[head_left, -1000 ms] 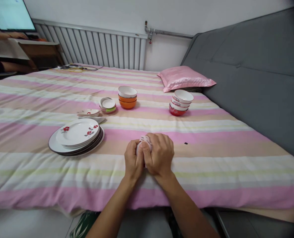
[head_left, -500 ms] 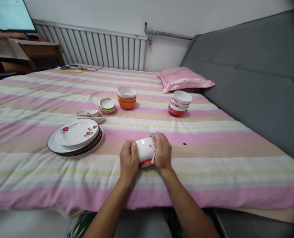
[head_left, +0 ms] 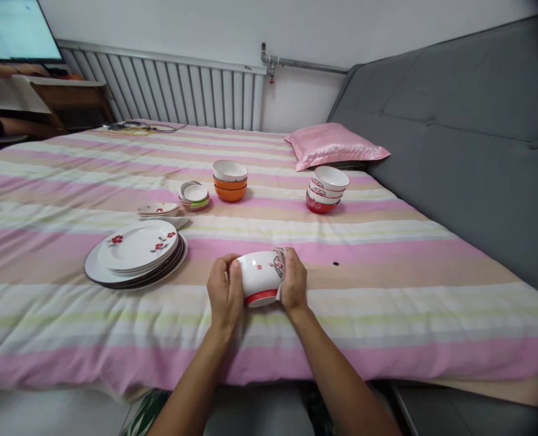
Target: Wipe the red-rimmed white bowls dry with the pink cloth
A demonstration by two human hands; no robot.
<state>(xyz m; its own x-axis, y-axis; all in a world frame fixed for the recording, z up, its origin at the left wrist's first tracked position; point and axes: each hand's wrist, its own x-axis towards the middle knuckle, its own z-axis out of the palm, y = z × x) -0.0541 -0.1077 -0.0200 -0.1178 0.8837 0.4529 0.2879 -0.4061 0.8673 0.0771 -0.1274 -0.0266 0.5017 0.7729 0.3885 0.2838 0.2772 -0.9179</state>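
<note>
Well, a white bowl (head_left: 259, 274) with a red ring at its foot is held in two hands, close to the near edge of the striped bed (head_left: 387, 306) and about halfway along that edge. It is tipped over, so its round foot points back at the person. The left hand (head_left: 226, 295) is closed on one side of it, with the thumb on the outside and the other fingers curled round. The right hand (head_left: 295, 281) is cupped on the other side, with a thin, pale cloth (head_left: 279, 292) squeezed between it and the bowl. It looks like the rubbing part, with the cloth pressed on the outside of the bowl. To rub a new spot, the bowl would need a little turn, with the left hand holding tight while the right hand eases its squeeze. The bottom of the bowl may be touching the bed, but that bit is hard to see. A pile of plates (head_left: 139, 248) sits to the left of the hands, near the same edge. Farther in are the flat dishes (head_left: 157, 209), the tiny dishes (head_left: 195, 194), the orange bowls (head_left: 230, 189) and, over toward the pillow (head_left: 337, 145), a leaning stack of red and white bowls (head_left: 326, 192).
</note>
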